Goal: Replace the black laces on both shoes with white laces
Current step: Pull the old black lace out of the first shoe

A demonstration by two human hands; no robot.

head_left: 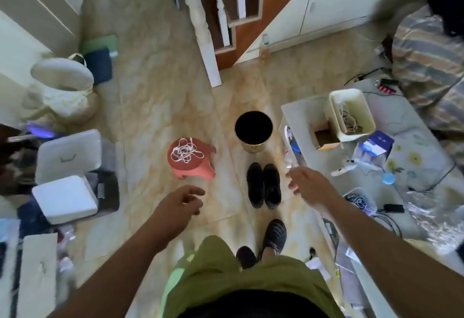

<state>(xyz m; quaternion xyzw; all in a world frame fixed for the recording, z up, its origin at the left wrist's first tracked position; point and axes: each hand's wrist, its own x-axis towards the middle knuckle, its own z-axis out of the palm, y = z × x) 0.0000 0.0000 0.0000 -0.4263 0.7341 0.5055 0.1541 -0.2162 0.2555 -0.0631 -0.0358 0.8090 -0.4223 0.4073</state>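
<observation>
Head-worn view — steeply down, standing height, floor [155, 106]

The black shoes [263, 186] are too dark to show their laces or eyelets. The right hand [307, 184] is blurred, so its finger positions cannot be told. The bin's [253, 130] inside is plain black. The striped fabric [431, 66] runs off the right edge.

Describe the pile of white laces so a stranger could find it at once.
Start at the round black waste bin on the marble-patterned floor. Left of it stands a low pink plastic stool; the tangled white laces lie on its seat, the only loose white cord on the floor side.
</observation>
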